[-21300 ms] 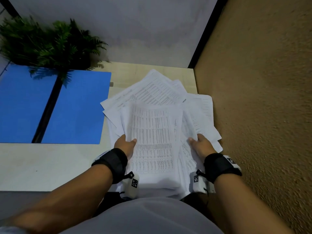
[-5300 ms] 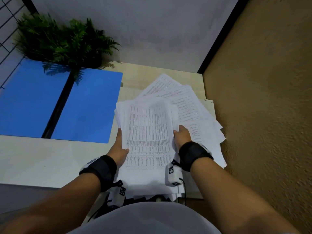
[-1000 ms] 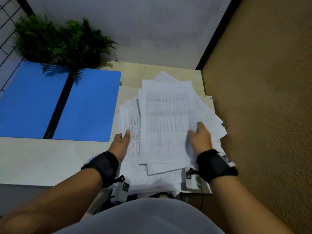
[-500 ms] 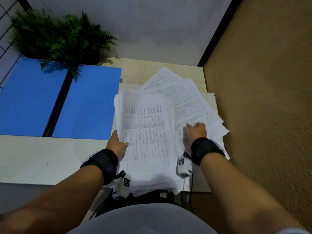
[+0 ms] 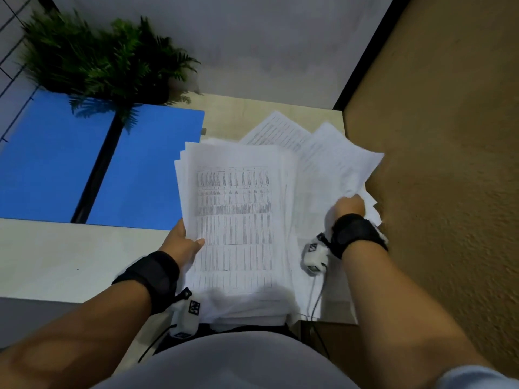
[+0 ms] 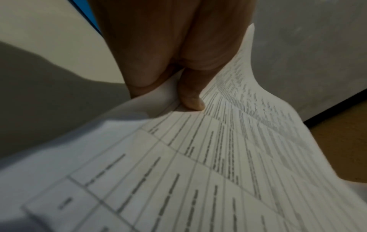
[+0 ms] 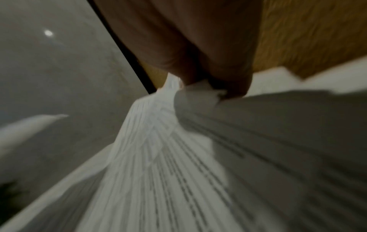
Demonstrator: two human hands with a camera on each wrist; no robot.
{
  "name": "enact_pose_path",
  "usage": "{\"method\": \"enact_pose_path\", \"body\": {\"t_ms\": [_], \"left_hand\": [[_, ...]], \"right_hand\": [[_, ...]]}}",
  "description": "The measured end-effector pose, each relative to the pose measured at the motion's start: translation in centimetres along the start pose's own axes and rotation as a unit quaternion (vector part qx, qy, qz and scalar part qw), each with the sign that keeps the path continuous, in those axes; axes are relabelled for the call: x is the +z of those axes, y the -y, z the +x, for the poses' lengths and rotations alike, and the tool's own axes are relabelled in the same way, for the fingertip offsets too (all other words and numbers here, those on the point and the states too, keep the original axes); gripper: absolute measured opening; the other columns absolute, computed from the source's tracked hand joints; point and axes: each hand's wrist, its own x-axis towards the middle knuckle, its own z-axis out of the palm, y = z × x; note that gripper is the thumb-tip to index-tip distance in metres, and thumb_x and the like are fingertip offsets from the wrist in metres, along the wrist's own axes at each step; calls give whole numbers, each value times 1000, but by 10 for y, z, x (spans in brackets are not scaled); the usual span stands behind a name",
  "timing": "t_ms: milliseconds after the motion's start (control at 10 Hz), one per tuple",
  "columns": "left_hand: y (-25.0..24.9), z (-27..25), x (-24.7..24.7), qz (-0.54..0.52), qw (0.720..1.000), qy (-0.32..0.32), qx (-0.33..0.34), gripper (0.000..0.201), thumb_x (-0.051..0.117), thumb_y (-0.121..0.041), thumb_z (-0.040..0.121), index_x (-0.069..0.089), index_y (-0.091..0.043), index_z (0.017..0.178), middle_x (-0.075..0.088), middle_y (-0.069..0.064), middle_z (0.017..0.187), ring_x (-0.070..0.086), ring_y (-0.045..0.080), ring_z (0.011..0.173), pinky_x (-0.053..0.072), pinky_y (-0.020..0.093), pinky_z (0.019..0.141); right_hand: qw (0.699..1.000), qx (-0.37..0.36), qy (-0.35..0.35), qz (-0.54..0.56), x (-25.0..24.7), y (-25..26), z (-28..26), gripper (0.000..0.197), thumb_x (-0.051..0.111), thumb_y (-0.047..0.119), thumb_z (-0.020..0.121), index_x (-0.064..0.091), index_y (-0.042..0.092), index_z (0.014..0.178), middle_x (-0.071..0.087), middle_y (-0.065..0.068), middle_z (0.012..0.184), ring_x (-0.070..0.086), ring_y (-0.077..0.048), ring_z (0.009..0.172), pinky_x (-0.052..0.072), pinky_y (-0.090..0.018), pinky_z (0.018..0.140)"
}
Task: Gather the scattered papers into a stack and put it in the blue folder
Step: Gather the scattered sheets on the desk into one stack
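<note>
A stack of printed papers [image 5: 236,220] lies on the desk's right part, in front of me. My left hand [image 5: 184,242] grips its left edge, thumb [image 6: 191,100] pressed on the top sheet [image 6: 218,157]. My right hand [image 5: 348,206] pinches loose sheets [image 5: 337,164] at the stack's right and holds them lifted and bent; in the right wrist view these sheets [image 7: 168,141] are blurred. More loose sheets [image 5: 276,129] fan out behind. The blue folder [image 5: 101,167] lies open flat to the left, its right edge next to the stack.
A green fern plant [image 5: 98,60] stands at the back left, overhanging the folder. A brown textured wall [image 5: 438,164] runs close along the desk's right edge. The pale desk top [image 5: 70,256] shows at the near left. A wire grid [image 5: 11,51] is at far left.
My right hand moved right and closed on loose sheets, lifting them off the pile. The left hand stays on the stack's left edge.
</note>
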Motion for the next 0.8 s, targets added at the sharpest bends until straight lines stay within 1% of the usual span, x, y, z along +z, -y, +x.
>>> {"method": "enact_pose_path", "body": {"t_ms": [100,200,300,400,500,600,700,800], "left_hand": [[0,-3,1,-11,1000,1,-6,66,43,15,89,46,-27,139,62,3,129,57,26,120,40,48,107],[0,-4,9,-1,1000,-23,-17,66,43,14,89,44,-29,140,60,3,130,55,27,121,40,47,106],[-4,-2,19,32,999,-40,-12,63,45,13,89,42,-21,141,57,7,133,53,30,123,41,42,104],[-9,-1,25,47,998,-49,-15,60,43,15,92,41,-19,140,55,7,125,51,25,112,39,34,95],[-7,-2,27,62,996,-68,-12,59,40,17,91,41,-16,141,55,9,123,49,23,105,37,31,91],[-8,-7,29,91,994,-64,-9,57,38,17,92,41,-13,140,53,5,118,47,22,103,36,30,90],[-13,-9,29,113,992,-63,-8,54,40,15,93,40,-9,141,49,4,114,45,22,102,35,28,89],[-11,-6,25,130,990,-49,-9,55,46,13,90,42,-11,140,56,8,127,52,27,107,39,31,90]], "right_hand": [[996,-32,-19,-76,-40,-20,8,39,40,12,101,51,-2,136,54,-22,138,53,-36,127,49,-27,84],[993,-41,-14,-111,-43,-36,13,36,41,9,102,49,-7,133,50,-25,140,49,-38,130,39,-40,106],[997,-78,7,-14,-38,-48,4,48,38,27,106,37,-6,141,44,-22,146,45,-37,133,33,-39,109],[991,-91,30,95,-36,-55,-16,61,53,42,98,34,5,143,54,-14,134,54,-30,119,44,-30,91],[992,-102,46,65,-37,-72,-25,46,73,18,88,49,5,125,59,-7,111,59,-24,99,52,-25,76],[993,-110,43,11,-50,-79,-21,20,60,-8,88,63,-3,107,66,-17,107,63,-30,98,48,-31,84],[978,-197,-57,-46,-79,-49,-28,14,55,0,93,62,-4,105,65,-21,102,63,-34,98,40,-31,81],[939,-311,-141,-51,-111,-10,-42,6,54,7,95,57,6,100,63,-18,98,63,-31,95,40,-29,78]]}}
